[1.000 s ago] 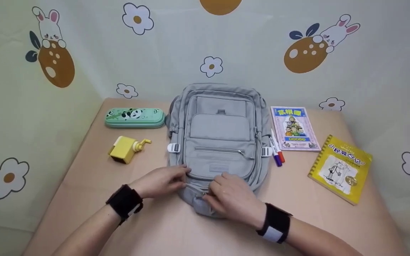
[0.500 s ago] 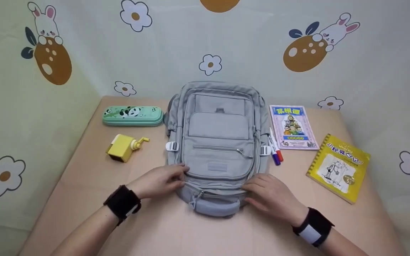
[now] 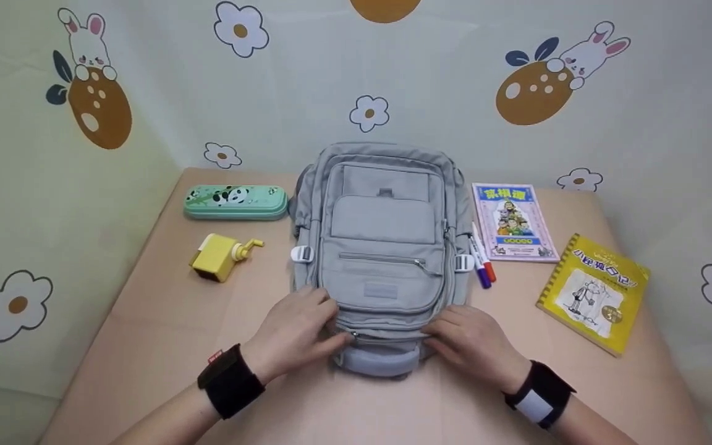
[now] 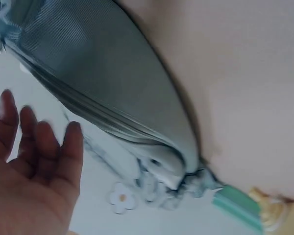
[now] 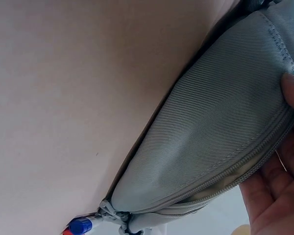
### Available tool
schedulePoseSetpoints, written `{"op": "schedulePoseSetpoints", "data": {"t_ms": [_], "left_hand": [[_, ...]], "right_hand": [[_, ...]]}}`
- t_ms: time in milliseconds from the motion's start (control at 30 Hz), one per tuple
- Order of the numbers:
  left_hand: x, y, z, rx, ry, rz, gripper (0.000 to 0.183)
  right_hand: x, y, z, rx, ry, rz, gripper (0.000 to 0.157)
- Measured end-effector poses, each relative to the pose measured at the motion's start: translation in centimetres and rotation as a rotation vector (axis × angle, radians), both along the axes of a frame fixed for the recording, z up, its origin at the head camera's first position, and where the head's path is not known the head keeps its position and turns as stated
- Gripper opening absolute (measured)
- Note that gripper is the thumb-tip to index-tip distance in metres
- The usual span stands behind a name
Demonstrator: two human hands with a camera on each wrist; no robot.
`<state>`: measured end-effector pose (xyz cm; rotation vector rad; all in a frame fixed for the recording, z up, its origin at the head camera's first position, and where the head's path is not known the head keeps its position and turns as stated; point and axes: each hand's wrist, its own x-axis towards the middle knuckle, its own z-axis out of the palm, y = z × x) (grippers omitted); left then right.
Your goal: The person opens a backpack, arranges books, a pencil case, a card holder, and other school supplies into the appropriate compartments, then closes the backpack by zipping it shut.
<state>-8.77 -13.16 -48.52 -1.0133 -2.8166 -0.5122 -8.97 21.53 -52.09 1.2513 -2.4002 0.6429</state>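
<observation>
A grey backpack [image 3: 384, 219] lies front up, its carry handle [image 3: 379, 361] toward me. By its near left corner is my left hand [image 3: 299, 327], thumb reaching to the zipper pull [image 3: 355, 334]. The left wrist view shows that hand's fingers [image 4: 45, 142] loosely bent and apart from the zipped edge, with nothing between them. At the near right corner my right hand [image 3: 483, 343] pinches the bag's edge. Its thumb presses the fabric above the zipper [image 5: 245, 164] and its fingers lie on the other side. This stretch of zipper is parted, with pale lining showing.
Left of the bag sit a green panda pencil case [image 3: 235, 203] and a yellow crank pencil sharpener [image 3: 219, 256]. To the right lie two markers [image 3: 483, 262], a pink-bordered book [image 3: 515, 222] and a yellow spiral notebook [image 3: 594, 293]. A patterned cloth wall [image 3: 294, 80] stands behind the table.
My right hand has gone from the middle of the near zipper to the bag's right corner and stayed there. The left hand has since shifted right, over to the zipper pull.
</observation>
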Motion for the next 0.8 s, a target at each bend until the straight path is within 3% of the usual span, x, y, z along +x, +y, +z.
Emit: {"op": "schedulePoseSetpoints", "data": {"t_ms": [133, 300, 400, 600, 700, 800], "left_hand": [[0.9, 0.8, -0.5, -0.098, 0.098, -0.018, 0.041], [1.2, 0.9, -1.1, -0.061, 0.120, -0.045, 0.018], [1.1, 0.8, -1.0, -0.008, 0.045, -0.054, 0.008], [0.6, -0.5, -0.2, 0.093, -0.199, -0.006, 0.013], [0.2, -1.3, 0.3, 0.099, -0.290, 0.023, 0.014], [-0.3, -2.4, 0.8, 0.071, -0.335, 0.042, 0.013]], "right_hand": [[-0.1, -0.1, -0.1, 0.018, 0.024, -0.006, 0.023], [0.0, 0.0, -0.1, 0.020, 0.024, -0.006, 0.024], [0.0, 0.1, -0.2, 0.002, 0.021, 0.004, 0.026], [0.1, 0.2, -0.3, -0.011, 0.029, -0.003, 0.022], [0.2, 0.3, -0.2, -0.003, 0.037, -0.018, 0.021], [0.3, 0.4, -0.2, 0.003, 0.026, -0.025, 0.022]]}}
